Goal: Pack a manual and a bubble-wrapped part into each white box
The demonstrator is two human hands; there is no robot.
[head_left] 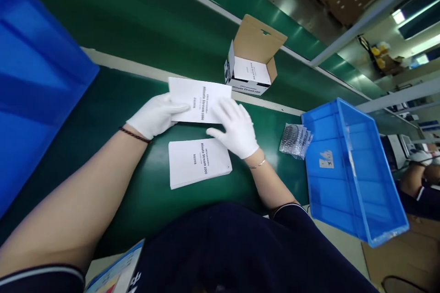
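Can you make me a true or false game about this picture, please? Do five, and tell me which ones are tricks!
1. The left hand holds a white booklet. True.
2. The right hand is inside the box. False: the right hand is at the right end of the held booklet, well away from the box.
3. The box has its lid up, and a printed white sheet or booklet shows inside. True.
4. Everything sits on a yellow table. False: the table is green.
5. Clear bubble packets lie beside the blue bin on the right. True.
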